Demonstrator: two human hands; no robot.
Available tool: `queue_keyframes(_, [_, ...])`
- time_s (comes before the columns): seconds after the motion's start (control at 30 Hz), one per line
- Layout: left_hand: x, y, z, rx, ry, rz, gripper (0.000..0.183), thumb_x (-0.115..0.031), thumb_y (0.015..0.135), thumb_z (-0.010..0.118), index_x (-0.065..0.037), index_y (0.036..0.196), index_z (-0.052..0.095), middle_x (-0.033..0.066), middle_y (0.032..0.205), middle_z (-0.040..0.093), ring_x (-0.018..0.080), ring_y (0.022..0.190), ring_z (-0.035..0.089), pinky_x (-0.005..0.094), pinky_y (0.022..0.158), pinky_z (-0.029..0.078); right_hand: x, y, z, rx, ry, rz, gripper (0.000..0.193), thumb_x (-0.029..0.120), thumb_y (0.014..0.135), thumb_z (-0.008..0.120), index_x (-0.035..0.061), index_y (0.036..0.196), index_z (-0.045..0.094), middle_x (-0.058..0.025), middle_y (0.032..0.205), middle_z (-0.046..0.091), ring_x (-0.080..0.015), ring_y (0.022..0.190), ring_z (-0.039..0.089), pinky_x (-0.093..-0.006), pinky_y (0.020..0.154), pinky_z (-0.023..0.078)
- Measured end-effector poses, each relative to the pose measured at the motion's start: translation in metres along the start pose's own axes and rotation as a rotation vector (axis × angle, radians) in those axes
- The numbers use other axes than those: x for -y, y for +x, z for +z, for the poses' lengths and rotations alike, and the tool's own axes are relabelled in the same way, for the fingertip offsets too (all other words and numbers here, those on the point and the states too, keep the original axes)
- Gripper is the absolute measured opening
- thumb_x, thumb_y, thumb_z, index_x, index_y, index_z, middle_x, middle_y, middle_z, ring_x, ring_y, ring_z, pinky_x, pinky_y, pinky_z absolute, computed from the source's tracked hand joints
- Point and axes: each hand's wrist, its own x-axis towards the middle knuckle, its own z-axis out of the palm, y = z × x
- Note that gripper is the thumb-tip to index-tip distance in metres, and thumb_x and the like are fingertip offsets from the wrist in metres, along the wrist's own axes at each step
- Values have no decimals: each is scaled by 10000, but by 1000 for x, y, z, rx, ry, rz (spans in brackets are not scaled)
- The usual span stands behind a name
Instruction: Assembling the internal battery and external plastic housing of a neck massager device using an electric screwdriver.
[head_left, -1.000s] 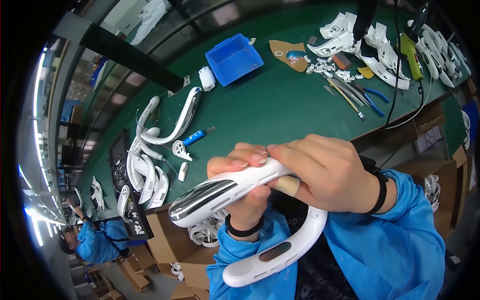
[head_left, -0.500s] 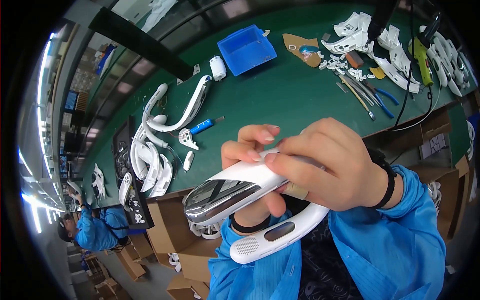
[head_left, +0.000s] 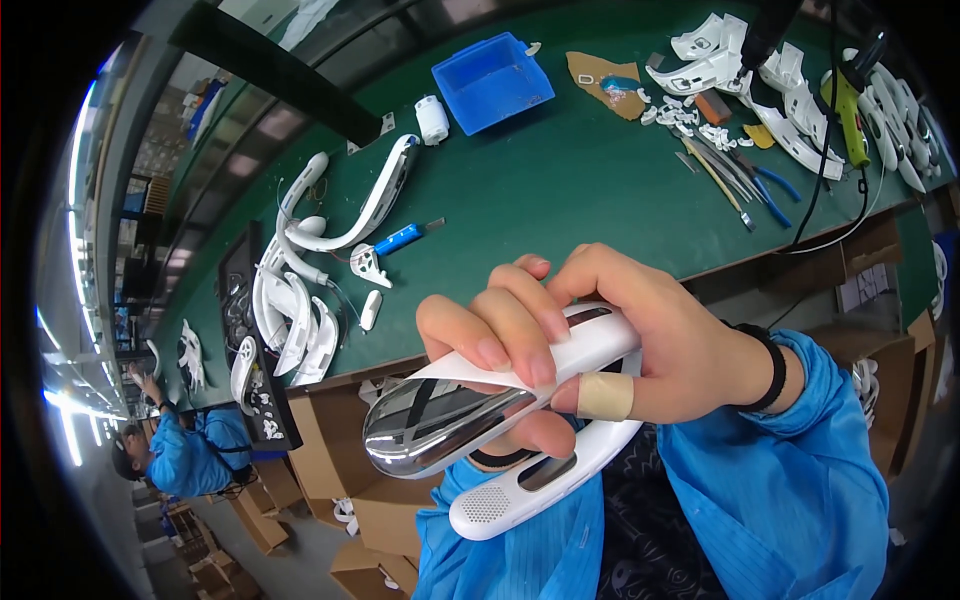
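Both my hands grip a white U-shaped neckband device (head_left: 590, 352) above the table's front edge. One of its ends carries a shiny chrome cover (head_left: 445, 418); the other has a perforated grille (head_left: 487, 505) and a dark oval window. My left hand (head_left: 490, 325) curls its fingers over the chrome-ended arm, thumb underneath. Around the same arm, farther back, my right hand (head_left: 670, 345) is closed, its thumb wrapped in a tan bandage (head_left: 606, 396) and pressed against the side. Part of the device's bend is hidden behind my right hand.
On the green table (head_left: 500, 210) lie white curved shells (head_left: 300, 330), a blue-handled tool (head_left: 400, 239), a blue bin (head_left: 492, 85), pliers (head_left: 772, 200) and a green power screwdriver (head_left: 849, 120). Cardboard boxes (head_left: 390, 520) stand below. At far left, a person (head_left: 200, 450) in blue works.
My left fingers have come down over the top of the device. My right hand has rolled from a fingertip hold on top to a wrapped grip, with its bandaged thumb in front.
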Motion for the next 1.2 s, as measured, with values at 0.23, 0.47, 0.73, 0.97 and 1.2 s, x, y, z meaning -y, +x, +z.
queue_keyframes(0.23, [13,1,10,-106,23,-21,605,-296,770,938,-193,1106,446,-57,849,617,168,898,579,436,1100,321,-22,-1,4,-67,111,-79,385,182,884,779,32,1146,540,-67,1096,601,-148,1051,594,-322,961,480])
queue_keyframes(0.47, [-9,22,-20,-14,111,-347,1177,-805,811,625,-97,1634,172,259,1577,389,342,1390,465,497,1189,328,-11,-4,-15,-170,506,404,470,225,964,737,23,1330,522,-56,1172,626,-85,941,585,-261,820,489])
queue_keyframes(0.73, [-98,-2,-71,159,997,238,530,-553,980,560,-116,1280,556,147,1387,561,338,1340,489,557,1143,338,-14,2,-69,-587,717,430,491,370,996,666,16,1312,541,-76,1025,588,-77,629,527,-240,537,458])
queue_keyframes(0.97, [-54,-2,-32,383,1877,450,511,-446,797,864,-416,1237,606,34,1408,571,363,1444,394,585,1244,188,-16,3,-67,-549,972,543,426,329,1040,593,9,1311,520,-93,1034,586,-116,695,575,-290,586,514])
queue_keyframes(1.2, [-32,34,-42,75,1097,231,250,-145,888,760,-105,1021,552,93,978,636,316,1089,666,532,1096,450,-4,-13,-59,-471,425,337,430,299,1062,558,-40,1326,559,-138,1184,610,-199,1015,623,-340,839,528])
